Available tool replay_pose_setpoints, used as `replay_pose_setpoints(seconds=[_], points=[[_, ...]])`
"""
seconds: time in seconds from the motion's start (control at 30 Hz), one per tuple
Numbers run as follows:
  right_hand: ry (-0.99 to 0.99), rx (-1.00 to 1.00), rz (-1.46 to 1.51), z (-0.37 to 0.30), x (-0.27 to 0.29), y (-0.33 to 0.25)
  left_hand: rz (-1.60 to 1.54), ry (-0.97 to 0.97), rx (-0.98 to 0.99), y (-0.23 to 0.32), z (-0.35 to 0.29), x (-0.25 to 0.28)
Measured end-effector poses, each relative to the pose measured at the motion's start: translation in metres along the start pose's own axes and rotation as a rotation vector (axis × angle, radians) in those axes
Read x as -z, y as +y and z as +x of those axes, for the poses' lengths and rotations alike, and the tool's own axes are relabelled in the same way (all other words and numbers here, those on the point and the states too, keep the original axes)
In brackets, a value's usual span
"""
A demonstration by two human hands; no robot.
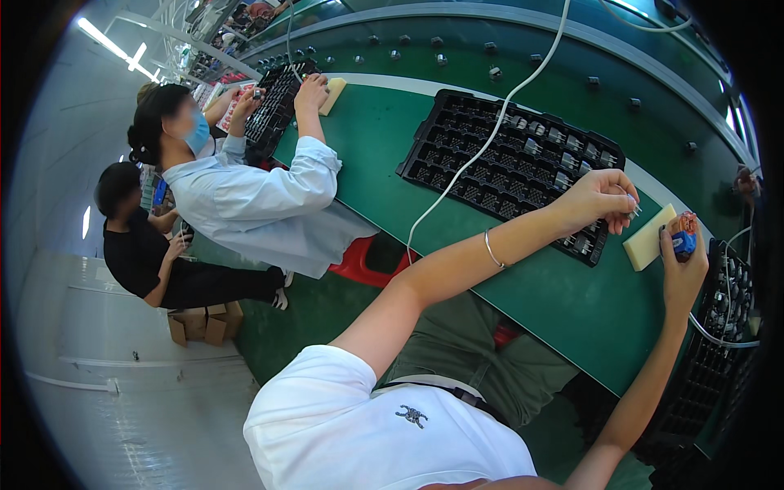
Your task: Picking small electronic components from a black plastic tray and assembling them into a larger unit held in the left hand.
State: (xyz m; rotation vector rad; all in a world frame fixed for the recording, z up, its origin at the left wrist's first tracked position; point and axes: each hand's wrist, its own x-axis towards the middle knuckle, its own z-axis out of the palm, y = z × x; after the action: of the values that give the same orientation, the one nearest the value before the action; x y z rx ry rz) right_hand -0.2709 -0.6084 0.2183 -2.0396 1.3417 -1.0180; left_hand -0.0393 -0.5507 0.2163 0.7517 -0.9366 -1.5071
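My left hand, with a bangle on its wrist, hovers above the right end of a black compartment tray. Its fingertips are pinched on a small metal part with thin pins. At the right, my right hand is closed around a small blue and orange object whose kind I cannot make out. Between my hands lies a pale yellow block on the green table. Silvery parts fill several of the tray's right-hand compartments; many on the left look dark.
A white cable hangs across the tray. Small metal parts line the green surface behind. Another dark tray stands at the far right. To the left, a masked co-worker handles parts at a tray; another person stands behind.
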Motion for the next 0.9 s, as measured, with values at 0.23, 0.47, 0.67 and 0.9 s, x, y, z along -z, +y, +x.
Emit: replay_pose_setpoints(seconds=[0.23,0.47,0.67,0.9], points=[[-0.008,-0.011,0.017,-0.0018,0.0014,-0.0013,0.01,0.003,0.002,-0.0003,-0.0017,-0.0021],[0.001,-0.01,0.048,-0.0013,-0.001,0.0016,0.021,0.004,0.004,0.0019,-0.0024,-0.0017],[-0.024,-0.044,0.08,-0.0013,-0.0019,-0.0012,0.021,0.01,-0.003,0.0039,-0.0036,-0.0021],[0.06,0.051,0.062,-0.0039,-0.0006,-0.0054,0.079,0.013,0.013,0.0052,-0.0044,-0.0057]])
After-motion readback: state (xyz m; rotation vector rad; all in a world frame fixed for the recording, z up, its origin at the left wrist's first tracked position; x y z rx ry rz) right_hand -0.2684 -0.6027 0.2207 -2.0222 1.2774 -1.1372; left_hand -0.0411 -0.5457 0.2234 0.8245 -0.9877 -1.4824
